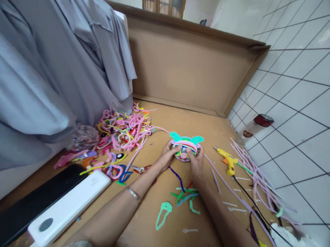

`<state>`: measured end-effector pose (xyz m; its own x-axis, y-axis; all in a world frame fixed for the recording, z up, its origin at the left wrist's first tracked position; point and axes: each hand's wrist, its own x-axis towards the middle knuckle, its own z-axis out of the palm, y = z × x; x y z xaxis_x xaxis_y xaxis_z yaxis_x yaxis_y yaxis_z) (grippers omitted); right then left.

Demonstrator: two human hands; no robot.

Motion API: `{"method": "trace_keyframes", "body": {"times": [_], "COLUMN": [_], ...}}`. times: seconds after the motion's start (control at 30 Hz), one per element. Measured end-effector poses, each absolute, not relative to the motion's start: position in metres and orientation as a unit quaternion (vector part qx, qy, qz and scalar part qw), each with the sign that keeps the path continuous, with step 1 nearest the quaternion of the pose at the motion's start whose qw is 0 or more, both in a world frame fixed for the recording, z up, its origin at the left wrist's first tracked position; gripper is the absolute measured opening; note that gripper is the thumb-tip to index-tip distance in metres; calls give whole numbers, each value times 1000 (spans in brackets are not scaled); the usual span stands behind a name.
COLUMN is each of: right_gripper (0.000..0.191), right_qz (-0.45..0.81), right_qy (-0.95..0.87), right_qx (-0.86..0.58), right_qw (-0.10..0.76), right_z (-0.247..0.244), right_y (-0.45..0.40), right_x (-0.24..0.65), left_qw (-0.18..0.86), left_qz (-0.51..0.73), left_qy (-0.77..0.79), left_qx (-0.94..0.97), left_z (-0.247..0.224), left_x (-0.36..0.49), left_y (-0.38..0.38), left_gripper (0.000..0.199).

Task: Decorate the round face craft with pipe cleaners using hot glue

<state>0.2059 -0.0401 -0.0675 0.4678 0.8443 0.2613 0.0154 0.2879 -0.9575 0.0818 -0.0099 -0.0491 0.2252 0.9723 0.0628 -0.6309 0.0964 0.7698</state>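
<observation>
Between my two hands is a round pipe-cleaner craft piece (185,144), with green ear-like shapes on top, a pink band across it and a pink round spot lower down. My left hand (168,155) grips its left edge, thumb on the front. On the opposite edge, my right hand (196,159) holds it the same way. The fingers behind the piece are hidden. Just below the hands lie a dark blue pipe cleaner (178,175), several green and blue pieces (187,197) and a bent mint-green loop (163,214).
A tangled heap of pipe cleaners (128,130) lies left. A white power bank (70,207) rests beside a black slab (34,201). Right are a yellow glue gun (228,161) with a cord, long lilac pipe cleaners (259,177) and a red-lidded jar (255,127). Cardboard (185,61) stands behind.
</observation>
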Motion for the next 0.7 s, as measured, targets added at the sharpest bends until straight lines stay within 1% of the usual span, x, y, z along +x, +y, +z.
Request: {"method": "trace_keyframes", "body": {"times": [0.2, 0.47, 0.7], "right_gripper": [68, 67, 66], "right_qz": [295, 305, 305], "right_qy": [-418, -431, -441], "right_qx": [-527, -513, -514], "right_qw": [679, 677, 669], "right_z": [-67, -63, -63], "right_y": [-42, -46, -45], "right_x": [206, 205, 205], "left_qw": [692, 669, 678], "left_qz": [567, 576, 575], "left_qy": [251, 268, 265], "left_qx": [369, 385, 373], "left_z": [-49, -55, -53], "left_x": [82, 83, 83], "left_y": [-13, -11, -12], "left_gripper": [60, 47, 56]}}
